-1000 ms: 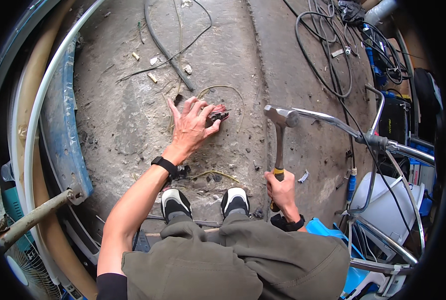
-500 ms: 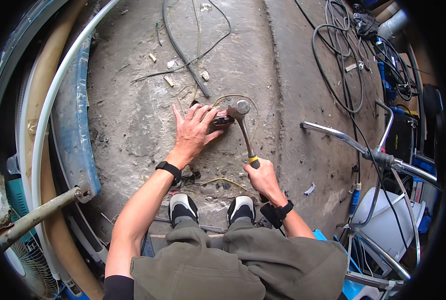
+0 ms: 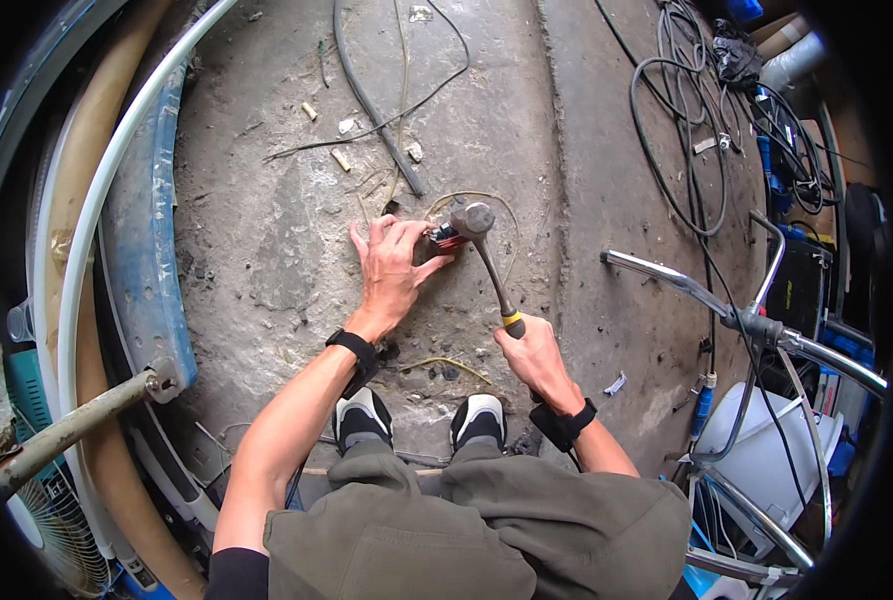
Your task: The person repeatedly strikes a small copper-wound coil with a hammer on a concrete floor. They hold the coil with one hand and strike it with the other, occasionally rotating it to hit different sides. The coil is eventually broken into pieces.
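My right hand [image 3: 537, 352] is wrapped round the dark, yellow-banded grip of a hammer [image 3: 493, 270]. The hammer's round head lies over the right end of a small red and dark metallic part [image 3: 449, 238] at floor level. Thumb and fingers of my left hand [image 3: 397, 265] grip that part from its left side. Hand and hammer head cover much of it, so its exact kind cannot be made out. Whether the hammer touches it is unclear. A thin yellowish wire [image 3: 512, 215] curves on the ground just beyond.
Black cables [image 3: 677, 130] lie coiled at the far right, above a chrome tubular frame [image 3: 667, 275] and a white bin [image 3: 752, 440]. Along the left stand a blue curved panel [image 3: 147, 240] and long pipes [image 3: 77, 290]. A thick grey hose [image 3: 367, 95] lies ahead on the rough floor.
The red and dark part has turned slightly, and my left fingers are more bent around it. The hammer head remains over the part's right end. The whole view has shifted a little.
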The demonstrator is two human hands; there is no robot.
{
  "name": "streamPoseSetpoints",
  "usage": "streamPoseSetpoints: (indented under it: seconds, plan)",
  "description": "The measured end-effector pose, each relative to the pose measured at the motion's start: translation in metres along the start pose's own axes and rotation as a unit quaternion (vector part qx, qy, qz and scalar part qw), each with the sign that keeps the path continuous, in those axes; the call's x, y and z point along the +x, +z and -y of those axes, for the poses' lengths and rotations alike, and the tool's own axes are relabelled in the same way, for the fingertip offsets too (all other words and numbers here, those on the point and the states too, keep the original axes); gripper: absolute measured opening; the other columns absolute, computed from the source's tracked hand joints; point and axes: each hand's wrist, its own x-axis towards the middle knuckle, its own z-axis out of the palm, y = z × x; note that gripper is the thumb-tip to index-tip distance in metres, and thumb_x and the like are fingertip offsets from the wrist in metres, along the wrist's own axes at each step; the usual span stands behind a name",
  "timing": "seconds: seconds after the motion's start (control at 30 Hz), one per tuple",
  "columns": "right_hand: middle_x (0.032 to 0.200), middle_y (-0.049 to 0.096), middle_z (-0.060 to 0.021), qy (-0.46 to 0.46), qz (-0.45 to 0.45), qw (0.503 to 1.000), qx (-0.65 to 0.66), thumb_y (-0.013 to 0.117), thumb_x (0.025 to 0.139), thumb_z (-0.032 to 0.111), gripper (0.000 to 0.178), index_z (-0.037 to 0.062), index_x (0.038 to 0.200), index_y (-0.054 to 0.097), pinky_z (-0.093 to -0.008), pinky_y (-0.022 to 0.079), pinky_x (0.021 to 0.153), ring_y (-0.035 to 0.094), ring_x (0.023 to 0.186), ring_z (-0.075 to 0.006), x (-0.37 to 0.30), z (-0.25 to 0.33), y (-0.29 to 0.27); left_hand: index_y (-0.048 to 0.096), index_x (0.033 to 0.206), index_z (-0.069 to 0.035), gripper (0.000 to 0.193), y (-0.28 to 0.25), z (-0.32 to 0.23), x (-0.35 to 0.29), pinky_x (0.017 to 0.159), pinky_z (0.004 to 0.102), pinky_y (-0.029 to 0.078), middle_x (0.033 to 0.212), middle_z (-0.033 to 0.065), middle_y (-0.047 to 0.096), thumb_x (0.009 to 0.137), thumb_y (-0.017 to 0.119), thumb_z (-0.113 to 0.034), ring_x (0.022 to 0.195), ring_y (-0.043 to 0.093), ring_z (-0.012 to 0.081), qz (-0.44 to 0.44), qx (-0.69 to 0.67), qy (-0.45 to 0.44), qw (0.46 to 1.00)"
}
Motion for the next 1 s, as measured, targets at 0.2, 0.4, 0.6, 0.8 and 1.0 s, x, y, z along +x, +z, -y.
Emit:
streamPoseSetpoints:
  seconds: [0.2,0.4,0.6,0.8,1.0]
  plan:
    - [0.061,0.050,-0.0145,0.058,0.009,0.997,0.045,0.069,0.090,0.023,0.034,-0.0068,0.080,0.055,-0.0438,0.043,0.059,0.046,0.060,-0.0185,0.007,0.000,0.006,0.073,0.119,-0.016,0.056,-0.001,0.000,-0.001,0.120,0.0774,0.021,0.109,-0.0012,0.076,0.074,0.094,-0.042,0.124,0.059,0.0257,0.002,-0.009,-0.044,0.999]
    - [0.063,0.058,-0.0004,-0.002,-0.046,0.995,0.089,0.074,0.096,0.019,0.029,-0.0005,0.079,0.062,-0.0339,0.042,0.055,0.050,0.060,-0.0091,-0.006,0.032,-0.025,0.073,0.115,-0.016,0.055,0.008,0.000,0.002,0.122,0.0769,0.017,0.108,-0.0030,0.076,0.073,0.094,-0.046,0.124,0.059,0.0255,-0.009,-0.035,-0.056,0.998]
    - [0.054,0.048,0.0027,-0.235,-0.101,0.924,0.283,0.060,0.107,0.007,0.032,0.0092,0.078,0.047,-0.0231,0.032,0.041,0.043,0.043,-0.0050,-0.052,0.149,-0.104,0.069,0.123,-0.017,0.068,-0.006,0.007,-0.004,0.124,0.0691,0.019,0.114,-0.0010,0.074,0.073,0.093,-0.056,0.127,0.057,0.0241,0.011,-0.019,-0.104,0.994]
    - [0.057,0.053,0.0013,0.011,-0.037,0.997,0.062,0.065,0.102,0.014,0.033,0.0048,0.072,0.055,-0.0326,0.039,0.044,0.050,0.047,-0.0102,-0.023,-0.053,0.013,0.053,0.117,-0.007,0.040,-0.088,0.011,-0.049,0.114,0.0593,0.035,0.112,0.0100,0.057,0.088,0.077,-0.018,0.113,0.056,0.0311,-0.116,-0.089,-0.120,0.982]
    - [0.056,0.050,0.0029,0.028,-0.075,0.974,0.214,0.067,0.100,0.012,0.032,0.0080,0.072,0.052,-0.0290,0.032,0.039,0.043,0.042,-0.0070,-0.021,0.004,-0.010,0.047,0.111,-0.002,0.033,-0.154,0.028,-0.049,0.098,0.0474,0.042,0.106,0.0144,0.050,0.081,0.059,0.006,0.105,0.051,0.0347,-0.157,-0.074,-0.076,0.982]
